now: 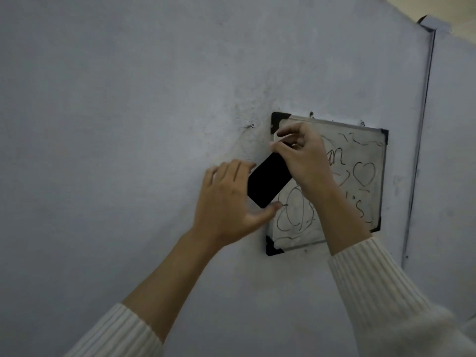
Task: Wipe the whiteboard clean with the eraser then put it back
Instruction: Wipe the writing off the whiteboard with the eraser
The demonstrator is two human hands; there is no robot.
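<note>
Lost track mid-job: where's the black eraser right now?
The flat black rectangular eraser sits tilted at the small wall-mounted whiteboard's left edge, between left hand and right hand.

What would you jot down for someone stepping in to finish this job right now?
Left hand: fingers open around the lower end of the black eraser, thumb under it.
Right hand: pinching the eraser's upper end.
The eraser is tilted over the left edge of the whiteboard on the wall.
Done: eraser in hand.
Left: the heart, letters and scribbles all remain; wipe them, then return the eraser.
</note>
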